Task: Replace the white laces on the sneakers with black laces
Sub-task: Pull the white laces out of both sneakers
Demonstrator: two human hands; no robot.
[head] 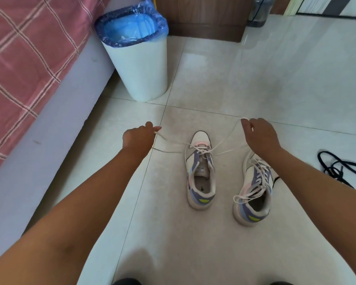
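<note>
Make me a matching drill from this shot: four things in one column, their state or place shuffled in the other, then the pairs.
Things
1. left sneaker
2. right sneaker
3. black laces
4. bin

States or places
A. piled loose on the floor at far right
B. white lace pulled out sideways, one end in each hand
C. stands by the bed, lined with a blue bag
D. fully laced in white, untouched

Pairs: 1-B, 2-D, 3-A, 4-C
</note>
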